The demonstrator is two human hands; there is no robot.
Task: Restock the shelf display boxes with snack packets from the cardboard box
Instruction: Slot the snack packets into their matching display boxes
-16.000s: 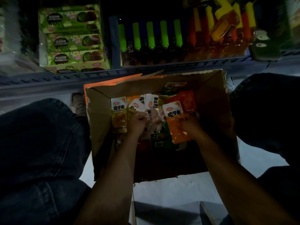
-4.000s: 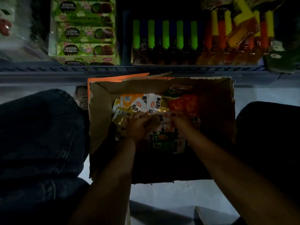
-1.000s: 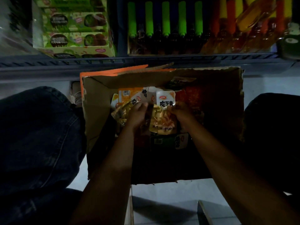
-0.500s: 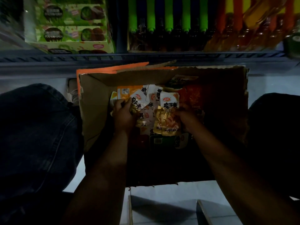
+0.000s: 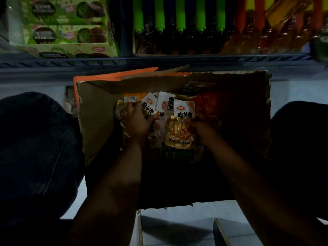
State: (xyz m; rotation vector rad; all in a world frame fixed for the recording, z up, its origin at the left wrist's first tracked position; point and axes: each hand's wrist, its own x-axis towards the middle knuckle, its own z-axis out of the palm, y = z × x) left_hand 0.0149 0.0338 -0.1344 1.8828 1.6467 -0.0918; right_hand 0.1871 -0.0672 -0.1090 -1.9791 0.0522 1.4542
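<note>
- Head view: the cardboard box (image 5: 95, 121) stands open on the floor, just before the shelf (image 5: 159, 62).
- Snack packets (image 5: 159, 105) lie heaped toward the box's far wall.
- The left hand (image 5: 137, 121) curls its fingers (image 5: 126, 108) round several packets there.
- The right hand (image 5: 204, 130) apparently pinches a yellow packet (image 5: 183, 128); dim light hides its fingers.
- Green display boxes (image 5: 67, 32) sit at the shelf's left end.

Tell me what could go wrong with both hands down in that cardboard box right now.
The right hand pinches the yellow snack packets only at their edge, so one may slip from the stack as it lifts. The left hand grips into a loose jumble of white-topped packets and may drag extras out. In this dim light, flavours in the brown cardboard box could get mixed.
</note>
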